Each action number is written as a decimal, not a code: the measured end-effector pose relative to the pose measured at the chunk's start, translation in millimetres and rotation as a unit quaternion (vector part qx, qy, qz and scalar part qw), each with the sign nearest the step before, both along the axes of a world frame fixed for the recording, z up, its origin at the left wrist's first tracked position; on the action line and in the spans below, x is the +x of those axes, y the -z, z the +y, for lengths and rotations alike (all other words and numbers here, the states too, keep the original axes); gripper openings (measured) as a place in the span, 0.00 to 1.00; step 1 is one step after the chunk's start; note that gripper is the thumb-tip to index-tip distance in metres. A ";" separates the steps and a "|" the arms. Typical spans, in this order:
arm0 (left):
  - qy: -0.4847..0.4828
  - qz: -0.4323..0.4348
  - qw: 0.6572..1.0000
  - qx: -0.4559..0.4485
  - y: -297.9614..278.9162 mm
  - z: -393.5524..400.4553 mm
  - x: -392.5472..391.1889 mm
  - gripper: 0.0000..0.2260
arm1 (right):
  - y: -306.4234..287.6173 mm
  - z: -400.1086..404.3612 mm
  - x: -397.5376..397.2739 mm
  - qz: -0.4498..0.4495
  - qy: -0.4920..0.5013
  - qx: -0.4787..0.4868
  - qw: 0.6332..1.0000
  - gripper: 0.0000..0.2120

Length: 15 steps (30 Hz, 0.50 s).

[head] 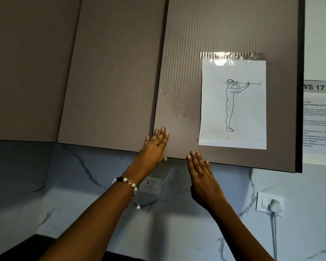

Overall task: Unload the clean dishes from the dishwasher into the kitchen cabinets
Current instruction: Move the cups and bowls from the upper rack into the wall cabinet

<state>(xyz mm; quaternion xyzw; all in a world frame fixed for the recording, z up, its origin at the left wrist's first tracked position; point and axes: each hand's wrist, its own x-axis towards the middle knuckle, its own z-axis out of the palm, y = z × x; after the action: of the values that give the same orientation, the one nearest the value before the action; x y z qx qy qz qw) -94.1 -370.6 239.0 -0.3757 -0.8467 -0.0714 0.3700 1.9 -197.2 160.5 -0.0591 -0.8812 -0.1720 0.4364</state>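
Two hands, both raised to the ribbed taupe cabinet door (179,76) at its lower edge. Left hand (154,147): fingers straight and spread, palm toward the door's lower left corner, fingertips over the door face, thumb tip at the bottom edge; gripping nothing; actual contact with the panel not certain. Beaded bracelet (127,182) on the left wrist, white and dark beads, short chain with one bead hanging below. Right hand (201,178): fingers straight and together, tips reaching just over the door's bottom edge, holding nothing. Door closed or nearly so; gap not discernible. Cabinet interior, dishes and dishwasher: out of view. Paper sheet (248,110) taped on the door's right half, line drawing of a standing figure in a headset with arms outstretched; clear tape strip (231,55) along its top. Two plain cabinet doors (109,72) to the left. Marble-patterned backsplash (83,176) beneath. White socket plate (150,185) between the forearms; second socket (269,203) at right, with plug and cord inserted. Label reading "WS 17" (318,87) on the right wall, printed notice (318,125) below it.
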 end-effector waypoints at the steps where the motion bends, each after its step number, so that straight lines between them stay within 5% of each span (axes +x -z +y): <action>1: 0.003 -0.007 1.000 -0.002 1.5 2.7 -5.7 0.37 | 2.5 3.7 -5.2 -0.001 0.015 0.004 1.000 0.49; 6: 0.025 0.010 0.999 0.021 14.4 10.8 -21.9 0.35 | 11.7 6.5 -14.9 0.004 0.063 0.014 0.998 0.51; 15: 0.051 -0.009 0.998 0.043 15.5 8.9 -15.7 0.35 | -5.6 -11.9 3.7 -0.072 0.084 -0.017 0.994 0.40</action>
<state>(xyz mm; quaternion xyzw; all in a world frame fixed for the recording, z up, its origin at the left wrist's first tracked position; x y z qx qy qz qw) -109.7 -361.7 223.5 -0.4011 -0.8259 -0.1296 0.3744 5.6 -209.1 166.1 -0.1273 -0.9050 -0.1971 0.3549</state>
